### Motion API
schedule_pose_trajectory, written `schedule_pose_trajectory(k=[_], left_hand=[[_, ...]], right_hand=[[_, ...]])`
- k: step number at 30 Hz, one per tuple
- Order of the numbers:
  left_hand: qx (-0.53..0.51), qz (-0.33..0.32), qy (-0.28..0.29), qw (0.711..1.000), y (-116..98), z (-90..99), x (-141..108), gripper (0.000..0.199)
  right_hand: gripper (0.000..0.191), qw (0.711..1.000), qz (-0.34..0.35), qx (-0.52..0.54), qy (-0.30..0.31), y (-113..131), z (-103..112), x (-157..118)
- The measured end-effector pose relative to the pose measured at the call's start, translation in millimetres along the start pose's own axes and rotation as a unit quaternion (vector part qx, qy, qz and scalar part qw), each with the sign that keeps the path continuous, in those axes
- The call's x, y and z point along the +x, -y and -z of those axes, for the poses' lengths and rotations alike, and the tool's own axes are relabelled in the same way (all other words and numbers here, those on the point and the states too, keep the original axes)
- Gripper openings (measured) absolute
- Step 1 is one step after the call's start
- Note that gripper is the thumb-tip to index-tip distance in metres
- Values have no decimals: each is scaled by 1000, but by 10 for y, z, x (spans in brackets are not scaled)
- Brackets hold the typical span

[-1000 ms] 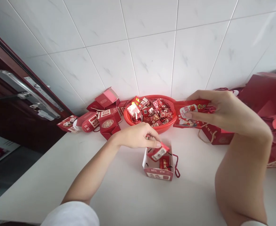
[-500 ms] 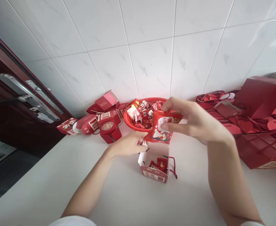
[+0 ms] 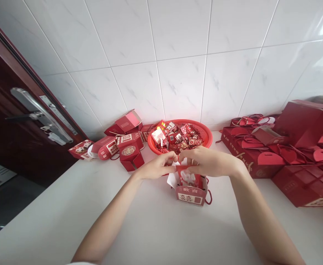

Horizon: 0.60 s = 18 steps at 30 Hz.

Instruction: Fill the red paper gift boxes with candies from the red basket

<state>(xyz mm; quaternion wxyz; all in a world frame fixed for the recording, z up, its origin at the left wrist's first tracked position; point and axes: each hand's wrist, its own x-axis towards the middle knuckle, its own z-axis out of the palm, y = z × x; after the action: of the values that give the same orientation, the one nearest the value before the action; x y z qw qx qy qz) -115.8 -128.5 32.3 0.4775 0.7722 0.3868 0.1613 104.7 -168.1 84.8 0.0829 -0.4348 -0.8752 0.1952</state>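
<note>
A small red gift box (image 3: pixel 190 197) with a white inside stands open on the table, a dark red cord handle (image 3: pixel 209 197) hanging at its right. My right hand (image 3: pixel 211 162) is closed on a shiny red snack packet (image 3: pixel 188 177), whose lower part is inside the box. At the box's back left, my left hand (image 3: pixel 160 165) has its fingers pinched together by the packet's upper corner. Whether they grip the packet or the box flap is hidden. Just behind my hands is a red plastic basket (image 3: pixel 207 133) of small wrapped sweets (image 3: pixel 178 137).
Several red gift boxes (image 3: pixel 131 156) lie in a group at the left. More red boxes (image 3: pixel 266 162) with cords are stacked at the right. A tiled wall (image 3: pixel 180 84) closes off the back of the white table (image 3: pixel 150 228). A dark door (image 3: pixel 37 136) stands at the left.
My right hand has lowered the packet from above the box into its opening. My left hand has moved right, towards the packet. The basket is less covered, and the view has shifted slightly.
</note>
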Motion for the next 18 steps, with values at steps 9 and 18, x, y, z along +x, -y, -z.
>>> schedule_pose_trajectory(k=[9, 18], left_hand=[[-24, 9, 28, 999, 19, -6, 19, 28], [-21, -4, -70, 997, 22, -117, 83, 17]], right_hand=[[21, 997, 9, 19, -76, -90, 102, -101], [22, 993, -3, 26, -112, -208, 195, -327]])
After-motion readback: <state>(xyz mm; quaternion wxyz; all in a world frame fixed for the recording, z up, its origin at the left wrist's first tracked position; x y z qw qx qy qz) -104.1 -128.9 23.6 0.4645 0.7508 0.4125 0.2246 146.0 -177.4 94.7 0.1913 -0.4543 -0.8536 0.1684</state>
